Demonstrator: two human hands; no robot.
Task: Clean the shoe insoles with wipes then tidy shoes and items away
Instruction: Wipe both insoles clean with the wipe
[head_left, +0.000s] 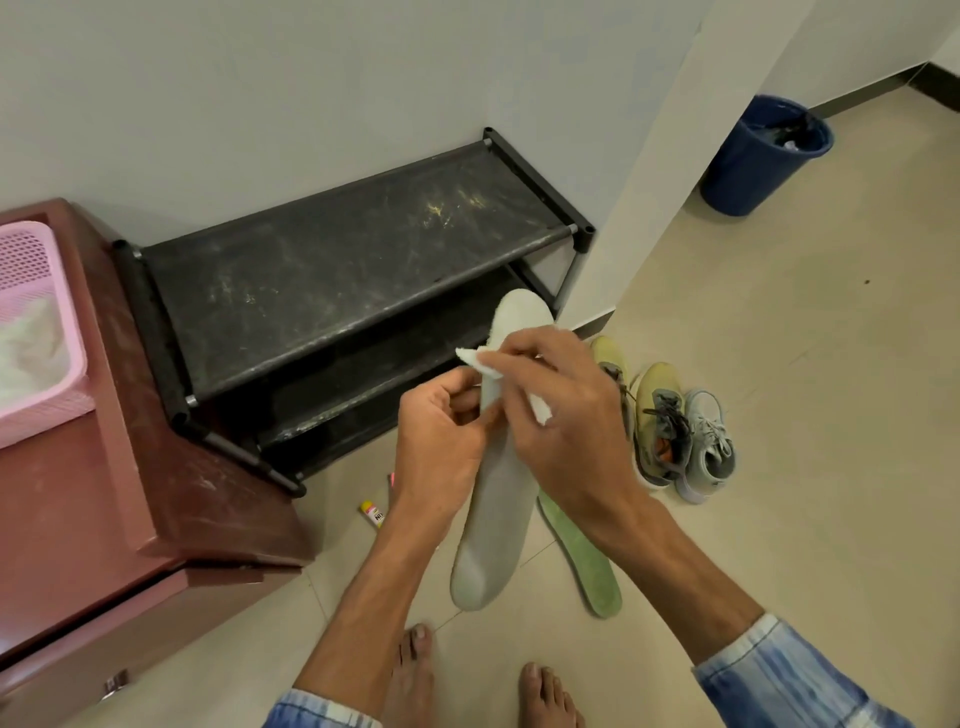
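My left hand (441, 431) grips a long pale grey insole (496, 530) by its middle and holds it up over the floor, toe end pointing away. My right hand (566, 410) pinches a white wipe (485, 364) against the insole's upper part. A green insole (582, 561) lies on the floor tiles just right of the held one. Yellow-green sneakers (657, 415) and a light grey sneaker (709, 441) stand together on the floor to the right.
A black two-tier shoe rack (337, 270) stands against the wall. A maroon cabinet (130, 493) at left carries a pink basket (47, 332). A blue bin (758, 156) sits at the far right. A small yellow packet (373, 512) lies near the rack. My bare feet (415, 675) are below.
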